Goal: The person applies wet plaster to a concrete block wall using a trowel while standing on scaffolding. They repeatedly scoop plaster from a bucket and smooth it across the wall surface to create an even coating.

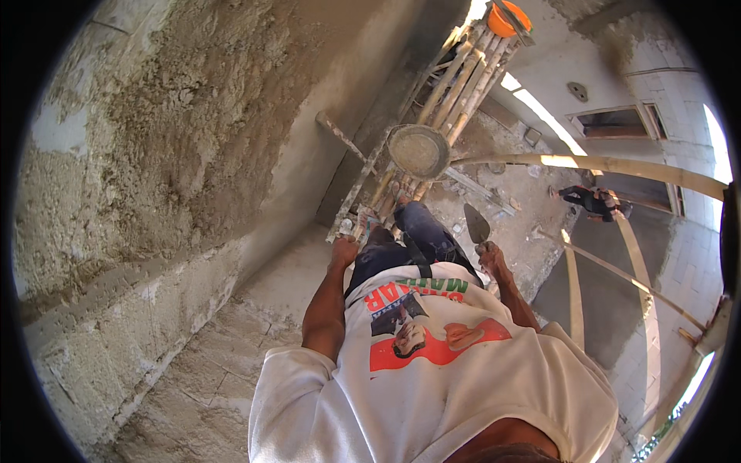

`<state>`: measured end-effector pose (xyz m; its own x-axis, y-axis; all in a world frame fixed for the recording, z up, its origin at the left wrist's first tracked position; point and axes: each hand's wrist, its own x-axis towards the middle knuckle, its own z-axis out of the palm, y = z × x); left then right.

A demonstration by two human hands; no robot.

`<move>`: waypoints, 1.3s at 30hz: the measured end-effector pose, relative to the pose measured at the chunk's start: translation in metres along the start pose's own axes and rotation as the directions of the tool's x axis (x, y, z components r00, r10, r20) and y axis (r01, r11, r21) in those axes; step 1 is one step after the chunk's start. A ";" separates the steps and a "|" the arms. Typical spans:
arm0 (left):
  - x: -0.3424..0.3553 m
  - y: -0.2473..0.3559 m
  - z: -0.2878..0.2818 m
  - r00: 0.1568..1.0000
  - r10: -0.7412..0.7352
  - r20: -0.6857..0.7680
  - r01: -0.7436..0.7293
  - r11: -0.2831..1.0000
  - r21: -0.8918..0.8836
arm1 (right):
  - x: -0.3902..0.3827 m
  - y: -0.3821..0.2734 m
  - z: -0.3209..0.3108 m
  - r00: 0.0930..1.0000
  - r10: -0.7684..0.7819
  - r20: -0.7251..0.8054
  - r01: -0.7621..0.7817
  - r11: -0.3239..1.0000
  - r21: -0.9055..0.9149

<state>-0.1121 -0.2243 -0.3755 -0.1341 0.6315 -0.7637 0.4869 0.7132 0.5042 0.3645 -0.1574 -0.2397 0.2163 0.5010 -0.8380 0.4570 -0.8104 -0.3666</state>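
My right hand [489, 256] is closed round the handle of a pointed trowel [477, 224], its grey blade standing out beyond my fingers. My left hand [345, 250] is curled closed by my left hip, near the end of a long, narrow, mortar-stained bar [356, 193]. Whether it grips that bar or something else cannot be made out. Beyond my feet, a round, mortar-crusted basin [419, 152] rests on the scaffold poles [461, 85]. Along my left side rises a wall [193, 123] with rough, wet-looking plaster over part of it.
An orange bucket [509, 18] stands at the scaffold's far end. A curved-looking pole [602, 163] crosses on the right, with further slanting poles [617, 270] below it. Another person [594, 202] is on the lower level at right, where debris lies on the floor [494, 197].
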 end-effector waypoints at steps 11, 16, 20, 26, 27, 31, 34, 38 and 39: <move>-0.126 0.128 -0.090 0.974 -0.188 0.125 0.162 0.968 0.192 | 0.011 -0.056 -0.004 0.985 0.063 0.160 -0.089 0.983 0.161; -0.155 0.169 -0.081 0.973 -0.175 0.148 0.125 0.946 0.300 | 0.022 -0.110 -0.011 0.983 -0.052 0.178 0.038 0.996 0.083; -0.170 0.202 -0.081 0.976 -0.098 0.197 0.043 0.963 0.265 | 0.080 -0.091 -0.012 0.960 -0.279 0.013 0.278 0.946 -0.167; -0.178 0.197 -0.077 0.898 -0.262 0.353 0.189 0.955 0.229 | 0.141 -0.072 -0.042 0.953 -0.302 0.013 0.276 0.855 -0.438; -0.164 0.195 -0.071 0.891 -0.254 0.377 0.145 0.945 0.294 | 0.156 -0.064 -0.042 0.961 -0.276 0.026 0.254 0.842 -0.476; -0.066 0.185 -0.050 0.904 -0.316 0.289 0.277 0.946 0.167 | 0.216 -0.046 -0.019 0.980 -0.198 -0.007 0.164 0.833 -0.529; 0.050 0.148 -0.016 0.998 -0.049 0.032 0.056 0.967 -0.249 | 0.270 -0.053 0.004 0.966 -0.256 0.025 0.229 0.808 -0.543; 0.219 0.135 0.032 0.994 0.012 -0.107 -0.041 0.961 -0.275 | 0.363 -0.079 0.036 0.914 -0.399 0.076 0.338 0.643 -0.688; 0.256 0.127 0.044 0.997 -0.018 -0.081 -0.008 0.952 -0.307 | 0.387 -0.090 0.044 0.901 -0.425 0.088 0.346 0.579 -0.738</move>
<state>-0.0472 0.0147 -0.5249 -0.2128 0.6410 -0.7374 0.1990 0.7673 0.6096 0.3693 0.0962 -0.5488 -0.0757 0.7689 -0.6348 0.9764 -0.0719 -0.2035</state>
